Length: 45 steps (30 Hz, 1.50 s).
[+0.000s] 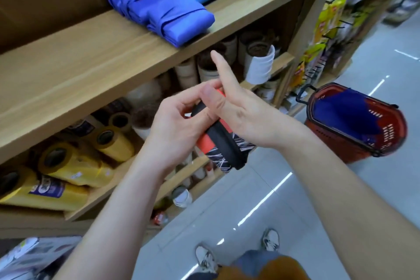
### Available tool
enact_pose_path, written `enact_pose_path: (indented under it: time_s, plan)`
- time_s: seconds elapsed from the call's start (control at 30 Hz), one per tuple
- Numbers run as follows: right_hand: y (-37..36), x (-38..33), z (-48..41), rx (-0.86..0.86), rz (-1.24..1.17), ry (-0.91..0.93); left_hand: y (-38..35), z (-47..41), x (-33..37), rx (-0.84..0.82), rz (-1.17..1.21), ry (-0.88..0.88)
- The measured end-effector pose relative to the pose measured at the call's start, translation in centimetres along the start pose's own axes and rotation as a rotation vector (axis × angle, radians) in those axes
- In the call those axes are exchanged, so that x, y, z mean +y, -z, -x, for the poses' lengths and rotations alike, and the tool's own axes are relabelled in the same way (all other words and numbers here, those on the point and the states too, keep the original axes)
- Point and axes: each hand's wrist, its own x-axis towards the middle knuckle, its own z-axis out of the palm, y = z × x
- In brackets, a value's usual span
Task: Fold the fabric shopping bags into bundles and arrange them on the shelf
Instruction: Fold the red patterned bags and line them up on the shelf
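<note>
One striped bundle (223, 143) — blue bundles (172, 13), basket (341, 140) nearby

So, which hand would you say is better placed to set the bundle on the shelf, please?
Probably left: the left hand grips the bundle and is nearer the bare shelf board; the right hand has its index finger raised.

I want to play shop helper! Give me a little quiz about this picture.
1. True or false: the left hand and the right hand both hold the patterned bundle.
2. What lies in the red basket? A yellow tape rolls, B blue fabric, C shoes.
3. Fill in: the folded blue bundles lie on the wooden ____.
Key: 1 true; 2 B; 3 shelf.
</note>
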Motion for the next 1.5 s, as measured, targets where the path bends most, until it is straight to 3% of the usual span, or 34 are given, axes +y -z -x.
enact_pose_path:
  time_s: [0.17,0.27,0.33,0.4,0.47,0.53,0.77,0.93,1.0,1.1,1.23,1.37,1.5]
  plan:
    - [6.2,3.8,3.1,-0.072,0.137,-0.004,-5.3,-3.1,-0.3,0.202,0.073,0.060]
    - [8.9,6.1,4.5,0.035,0.243,0.060,-8.7,-4.8,0.0,0.266,0.088,0.113]
    - [11.1,7.7,4.9,0.086,0.237,0.092,-10.6,-5.8,0.7,0.198,0.133,0.142]
    - [13.5,9.1,5.1,0.121,0.225,0.115,-11.7,-6.7,1.3,0.030,0.200,0.192]
    - [15.6,10.2,5.2,0.148,0.170,0.144,-12.1,-7.7,1.8,-0.125,0.169,0.227]
    - [17.3,10.7,4.9,0.146,0.089,0.181,-12.4,-8.9,2.6,-0.147,0.028,0.213]
    - [21.7,10.9,1.4,0.154,-0.154,0.217,-13.5,-13.8,6.7,-0.025,-0.181,0.140]
    - [24.7,10.7,-3.0,0.216,-0.330,0.145,-13.7,-20.2,7.7,0.090,-0.025,0.240]
    - [25.9,10.6,-5.2,0.256,-0.386,0.116,-13.1,-23.1,7.6,0.057,-0.170,0.197]
    - [27.6,10.5,-8.8,0.270,-0.398,0.068,-11.4,-26.7,8.1,-0.024,-0.709,-0.037]
    - [29.5,10.1,-13.1,0.210,-0.398,-0.005,-9.5,-30.6,9.2,-0.236,-1.102,-0.229]
    - [30.3,10.2,-16.6,0.178,-0.480,0.002,-8.3,-34.2,9.2,-0.311,-1.350,-0.266]
    - [31.2,10.7,-19.1,0.190,-0.633,-0.006,-7.7,-37.3,9.4,-0.226,-1.346,-0.283]
